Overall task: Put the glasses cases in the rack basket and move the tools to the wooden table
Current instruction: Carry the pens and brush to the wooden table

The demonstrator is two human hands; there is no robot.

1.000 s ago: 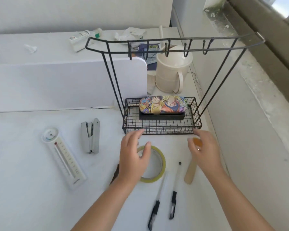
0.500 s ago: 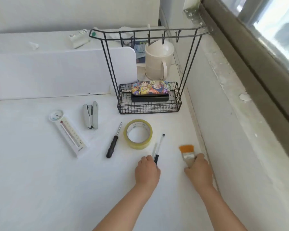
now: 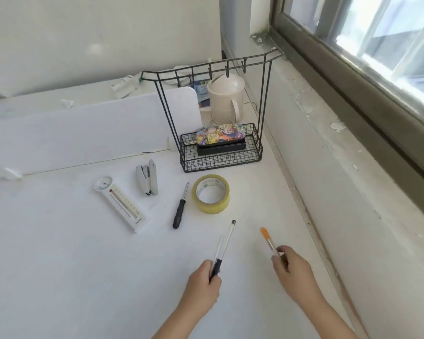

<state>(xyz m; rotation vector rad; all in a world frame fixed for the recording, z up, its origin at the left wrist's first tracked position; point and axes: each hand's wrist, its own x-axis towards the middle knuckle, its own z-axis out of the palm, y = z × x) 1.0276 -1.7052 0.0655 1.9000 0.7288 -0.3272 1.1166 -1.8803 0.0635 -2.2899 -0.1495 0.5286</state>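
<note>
A black wire rack basket [image 3: 220, 160] stands at the back of the white desk. In it a colourful cartoon glasses case [image 3: 220, 135] lies on top of a black case [image 3: 222, 150]. My left hand [image 3: 202, 287] is shut on two pens [image 3: 224, 243], lifted off the desk. My right hand [image 3: 295, 272] is shut on a paintbrush with orange bristles [image 3: 267, 237], tilted up. On the desk lie a yellow tape roll [image 3: 211, 194], a black-handled screwdriver [image 3: 179, 211], a grey stapler [image 3: 147, 177] and a white thermometer [image 3: 119, 201].
A white divider panel [image 3: 83, 128] runs behind the desk on the left. A cream jug [image 3: 227, 100] stands behind the rack. A wall and dusty window ledge [image 3: 340, 148] run along the right side.
Both hands have pulled back from the rack toward me. My left hand has picked up the two pens and my right hand has lifted the paintbrush off the desk.
</note>
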